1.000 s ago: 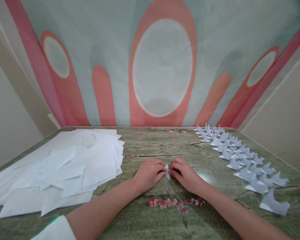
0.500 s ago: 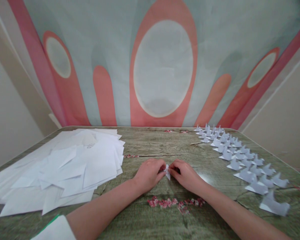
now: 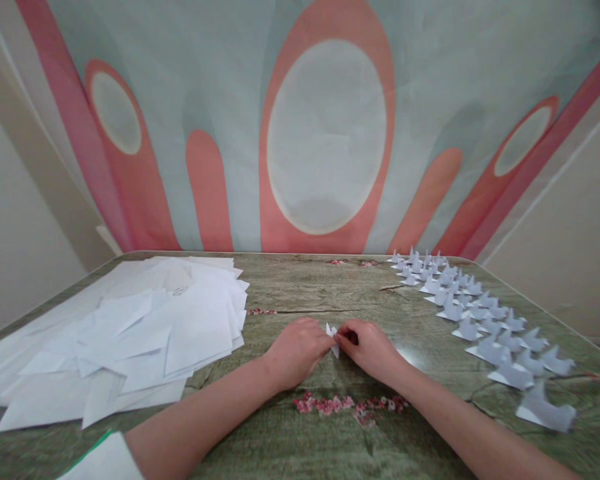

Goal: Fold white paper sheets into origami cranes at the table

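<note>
Folded white paper (image 3: 335,350), small and sharply pointed, sits between a person's two bare hands near the middle of a wood-patterned counter (image 3: 300,287). One narrow tip rises above the fingers and another points down below them; whether the lower tip touches the surface cannot be told. The right hand (image 3: 370,345) pinches the piece from its right side between thumb and forefinger, the other fingers curled in. The left hand (image 3: 300,352) meets it from the opposite side, fingers bunched together and tips against the paper, though its own knuckles mask whether the paper is caught between them. Both forearms reach in from the near edge, the left one emerging from a white sleeve (image 3: 105,460) trimmed in green.

To the left, a broad, uneven pile of white sheets (image 3: 200,327) spreads across the counter, smaller pieces overlapping on top and a few small dark marks showing on one. Along the right side, white folded paper figures (image 3: 513,373) with upturned points stand in close rows running toward the far edge, the nearest one slightly apart from the others. Pink blossoms (image 3: 325,403) decorate the surface in front of the hands. Behind the counter hangs a pale green backdrop (image 3: 235,67) bearing coral arches and white ovals.
</note>
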Available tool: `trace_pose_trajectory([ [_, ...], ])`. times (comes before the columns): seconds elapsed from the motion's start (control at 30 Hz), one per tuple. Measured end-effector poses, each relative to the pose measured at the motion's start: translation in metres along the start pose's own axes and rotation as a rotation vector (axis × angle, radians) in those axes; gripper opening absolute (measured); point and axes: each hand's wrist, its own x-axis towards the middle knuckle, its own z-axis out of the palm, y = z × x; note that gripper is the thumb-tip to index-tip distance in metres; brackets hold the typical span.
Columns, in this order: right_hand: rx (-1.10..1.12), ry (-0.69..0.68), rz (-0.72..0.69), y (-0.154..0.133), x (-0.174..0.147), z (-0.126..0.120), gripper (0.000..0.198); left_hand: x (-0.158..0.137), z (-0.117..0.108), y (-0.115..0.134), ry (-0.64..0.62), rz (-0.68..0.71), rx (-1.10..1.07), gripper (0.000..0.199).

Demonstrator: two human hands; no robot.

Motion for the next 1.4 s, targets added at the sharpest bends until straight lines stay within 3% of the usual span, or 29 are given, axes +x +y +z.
trace_pose_trajectory([
  [0.23, -0.039, 0.006, 0.001, -0.001, -0.001, 0.001, 0.019, -0.004, -0.002, 0.001, -0.014, 0.097, 0.005, 0.021],
  [0.63, -0.206, 0.028, 0.003, -0.005, -0.001, 0.001, 0.018, -0.01, -0.005, 0.002, -0.008, 0.095, 0.067, 0.027],
  [0.9, -0.167, 0.021, 0.068, -0.001, 0.0, 0.002, 0.014, -0.015, -0.008, 0.002, -0.029, 0.065, 0.08, 0.036],
  [1.2, -0.124, 0.059, -0.037, 0.002, -0.005, 0.002, 0.015, -0.015, -0.005, 0.0, -0.036, 0.08, 0.073, 0.038],
  [1.4, -0.067, 0.02, -0.184, 0.005, -0.014, -0.014, 0.015, -0.015, -0.006, 0.001, -0.044, 0.076, 0.087, 0.037],
])
